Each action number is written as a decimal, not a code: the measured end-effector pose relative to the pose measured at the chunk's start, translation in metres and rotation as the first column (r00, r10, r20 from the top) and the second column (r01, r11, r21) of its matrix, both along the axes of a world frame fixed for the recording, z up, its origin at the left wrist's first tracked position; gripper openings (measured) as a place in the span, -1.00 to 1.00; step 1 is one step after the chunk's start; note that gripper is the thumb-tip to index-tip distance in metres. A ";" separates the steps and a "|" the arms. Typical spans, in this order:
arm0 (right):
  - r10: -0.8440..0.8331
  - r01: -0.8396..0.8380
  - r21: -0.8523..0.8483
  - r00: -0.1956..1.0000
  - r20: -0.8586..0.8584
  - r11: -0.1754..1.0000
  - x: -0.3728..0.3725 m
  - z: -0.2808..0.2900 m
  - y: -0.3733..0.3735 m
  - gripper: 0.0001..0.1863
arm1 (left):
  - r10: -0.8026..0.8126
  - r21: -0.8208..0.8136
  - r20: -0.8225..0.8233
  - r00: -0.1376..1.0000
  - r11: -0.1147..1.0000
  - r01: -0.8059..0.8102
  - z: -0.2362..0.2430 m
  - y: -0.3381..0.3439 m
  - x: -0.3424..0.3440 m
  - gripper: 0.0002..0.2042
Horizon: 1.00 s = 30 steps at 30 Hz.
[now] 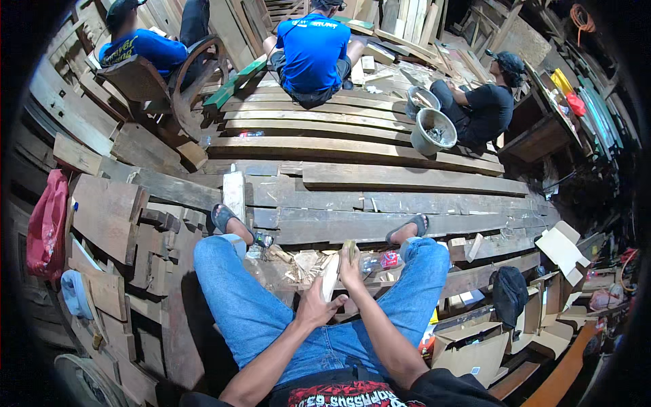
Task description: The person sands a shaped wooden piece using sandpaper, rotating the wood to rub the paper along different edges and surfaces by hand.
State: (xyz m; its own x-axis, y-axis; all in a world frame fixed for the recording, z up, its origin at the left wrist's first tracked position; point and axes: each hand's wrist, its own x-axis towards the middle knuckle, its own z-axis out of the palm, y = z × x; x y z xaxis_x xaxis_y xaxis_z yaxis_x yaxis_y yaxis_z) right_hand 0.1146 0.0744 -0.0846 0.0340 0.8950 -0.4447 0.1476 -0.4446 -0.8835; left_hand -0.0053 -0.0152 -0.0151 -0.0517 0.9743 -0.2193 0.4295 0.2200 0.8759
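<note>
Between my knees, my left hand [315, 308] is closed around the lower end of a pale, narrow piece of wood [330, 277], which points up and away from me. Just right of it, my right hand [351, 271] is closed on a small yellowish-brown block-like thing [349, 248]; its exact kind cannot be made out. The two hands are close together, the right one slightly farther out. Wood chips and offcuts [298, 264] lie beyond them on the floor. A clear plastic bottle with a red label [388, 260] lies beside my right knee.
Long planks [407, 178] stretch across ahead. Three people sit beyond: one on a wooden chair [146, 81], one in blue [313, 57], one in black [485, 105] beside two buckets [434, 130]. Cardboard boxes [468, 353] stand right; stacked boards [108, 210] and a red cloth [47, 227] are left.
</note>
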 end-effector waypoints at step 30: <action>0.029 -0.085 0.284 0.981 0.194 0.955 -0.007 -0.013 -0.012 -0.36 | 0.054 -0.320 0.283 0.958 0.946 0.042 -0.013 0.007 -0.003 -0.20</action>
State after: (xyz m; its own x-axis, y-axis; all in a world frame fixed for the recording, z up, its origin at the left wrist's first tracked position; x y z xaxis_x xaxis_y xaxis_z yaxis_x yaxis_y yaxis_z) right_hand 0.1075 0.0619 -0.0977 0.0362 0.9869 -0.1570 0.3390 -0.1599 -0.9271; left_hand -0.0084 -0.0083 -0.0281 0.0534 0.8493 -0.5251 0.1707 0.5104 0.8428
